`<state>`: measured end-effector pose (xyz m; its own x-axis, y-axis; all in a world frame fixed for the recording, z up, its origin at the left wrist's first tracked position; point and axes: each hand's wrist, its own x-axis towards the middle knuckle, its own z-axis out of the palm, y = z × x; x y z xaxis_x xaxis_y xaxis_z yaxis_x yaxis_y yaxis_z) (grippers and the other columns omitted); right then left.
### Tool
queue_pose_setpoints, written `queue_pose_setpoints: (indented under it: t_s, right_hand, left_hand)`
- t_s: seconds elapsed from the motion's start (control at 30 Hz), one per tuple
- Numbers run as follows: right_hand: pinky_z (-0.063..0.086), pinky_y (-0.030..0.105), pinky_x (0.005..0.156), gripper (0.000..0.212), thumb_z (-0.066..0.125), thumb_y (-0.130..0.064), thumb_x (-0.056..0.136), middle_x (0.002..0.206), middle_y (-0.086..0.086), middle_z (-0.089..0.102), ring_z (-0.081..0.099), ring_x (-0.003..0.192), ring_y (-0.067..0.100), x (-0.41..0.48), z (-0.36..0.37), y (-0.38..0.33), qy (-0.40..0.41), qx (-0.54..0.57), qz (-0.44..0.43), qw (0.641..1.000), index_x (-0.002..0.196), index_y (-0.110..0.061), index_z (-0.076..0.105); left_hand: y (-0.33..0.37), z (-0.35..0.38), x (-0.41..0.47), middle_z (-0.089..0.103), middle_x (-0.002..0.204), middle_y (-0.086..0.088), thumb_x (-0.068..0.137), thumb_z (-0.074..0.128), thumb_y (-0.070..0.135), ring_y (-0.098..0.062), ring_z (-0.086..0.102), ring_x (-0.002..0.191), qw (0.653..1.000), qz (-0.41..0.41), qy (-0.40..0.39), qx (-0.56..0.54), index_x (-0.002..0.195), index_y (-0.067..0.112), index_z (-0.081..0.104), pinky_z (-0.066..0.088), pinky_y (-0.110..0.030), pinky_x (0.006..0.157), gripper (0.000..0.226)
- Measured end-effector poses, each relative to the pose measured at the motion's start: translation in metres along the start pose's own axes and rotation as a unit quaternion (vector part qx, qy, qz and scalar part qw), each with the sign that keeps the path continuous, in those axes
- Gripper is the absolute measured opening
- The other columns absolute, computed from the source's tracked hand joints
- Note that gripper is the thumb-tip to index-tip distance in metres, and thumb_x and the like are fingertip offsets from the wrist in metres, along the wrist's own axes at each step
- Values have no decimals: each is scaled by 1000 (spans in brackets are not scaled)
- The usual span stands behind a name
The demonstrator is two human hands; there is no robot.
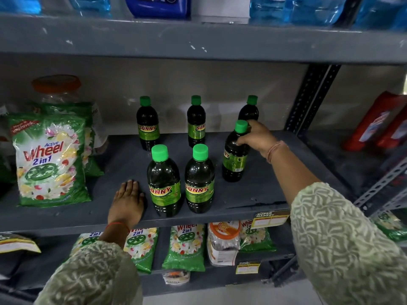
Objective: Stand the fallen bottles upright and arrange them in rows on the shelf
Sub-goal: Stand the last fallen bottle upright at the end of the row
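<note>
Left hand (pixel 127 200) flat, spread on shelf (pixel 264 194); right hand (pixel 256 137) gripping bottle (pixel 234 159) neck

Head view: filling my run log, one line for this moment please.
right hand: gripping front-right bottle | left hand: flat on shelf | bottles: all upright

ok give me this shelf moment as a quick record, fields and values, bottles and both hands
bottles standing: six, all green-capped, dark liquid
back row: three, left, middle, right
front row: two, left, right
sixth bottle: held bottle, upright, set back from the front row, on the right
fallen bottles: none visible
right hand: gripping the held bottle's shoulder
left hand: flat on the shelf, beside the front left bottle, holding nothing
neighbour: detergent packet at left
</note>
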<state>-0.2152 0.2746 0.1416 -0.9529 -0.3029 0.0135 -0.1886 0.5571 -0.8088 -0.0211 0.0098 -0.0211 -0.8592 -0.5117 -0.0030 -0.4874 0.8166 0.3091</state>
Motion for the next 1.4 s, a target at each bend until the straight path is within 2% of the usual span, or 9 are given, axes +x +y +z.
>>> queue_pose_setpoints:
  t_s: [0.13, 0.27, 0.37, 0.47, 0.57, 0.7, 0.93, 1.13, 1.4]
  right_hand:
    - [40, 40, 99, 71, 77, -41, 64, 123, 15, 50, 43, 119, 35, -1, 12, 0, 40, -72, -40, 996, 119, -9, 45]
    - [43, 32, 88, 62, 81, -20, 62, 116, 13, 54, 53, 105, 27, -1, 9, 7, 63, -23, -47, 997, 113, -5, 47]
    - [45, 43, 100, 62, 80, -4, 61, 120, 13, 59, 56, 111, 29, 2, 4, 10, 21, 34, -30, 999, 115, -11, 50]
    - [42, 45, 103, 63, 79, -20, 66, 124, 12, 57, 53, 115, 29, 2, 8, 11, 16, 34, -32, 999, 120, -11, 47]
    - [47, 38, 93, 59, 75, -44, 64, 117, 15, 61, 57, 109, 31, -1, 13, 13, 55, -40, -52, 996, 108, -9, 57]
    - [41, 25, 85, 44, 74, -24, 73, 116, 13, 65, 59, 108, 27, -1, 10, 14, -3, -19, -44, 999, 111, -5, 62]
    - [49, 48, 95, 35, 73, -26, 73, 105, 18, 69, 63, 101, 31, -2, 11, 19, -16, 8, -40, 999, 99, -3, 67]
    - [49, 43, 91, 31, 71, -25, 75, 99, 19, 69, 64, 98, 32, -16, 10, 21, 1, 23, -29, 999, 90, 2, 66]
    - [47, 37, 97, 32, 71, -18, 76, 107, 12, 69, 62, 103, 23, -73, 1, 30, -29, 61, -47, 997, 105, -5, 66]
  left_hand:
    - [-6, -1, 1, 11, 157, -12, 97, 27, 26, -27, 7, 145, 1000, -8, -3, 0, 144, 6, 13, 10, -40, 121, 53]
    - [-3, 1, 1, 13, 157, -12, 97, 28, 26, -27, 9, 145, 1000, -7, 1, -7, 144, 6, 15, 10, -39, 121, 53]
    - [-5, 2, 1, 14, 157, -12, 97, 28, 26, -27, 9, 145, 1000, -10, 5, -5, 144, 6, 16, 11, -39, 121, 53]
    - [-6, 3, 2, 12, 157, -11, 97, 27, 26, -27, 8, 145, 1000, -9, 0, 4, 144, 6, 14, 11, -39, 121, 53]
    - [-5, 2, 2, 12, 157, -11, 97, 28, 27, -26, 8, 145, 1000, -12, 1, 3, 144, 7, 14, 10, -39, 121, 54]
    - [-4, 2, 2, 12, 157, -11, 97, 27, 26, -26, 8, 145, 1000, -14, 1, 3, 144, 7, 14, 10, -38, 120, 53]
    - [-3, 2, 3, 14, 157, -12, 97, 29, 25, -27, 10, 145, 1000, -9, 4, 8, 144, 6, 16, 12, -39, 120, 53]
    - [-6, 2, 4, 14, 156, -13, 96, 30, 25, -29, 10, 145, 1000, -2, -4, 31, 144, 5, 16, 13, -41, 120, 53]
    - [-6, 2, 2, 16, 155, -17, 96, 30, 24, -32, 13, 144, 999, 0, 1, 32, 143, 2, 17, 14, -44, 119, 53]
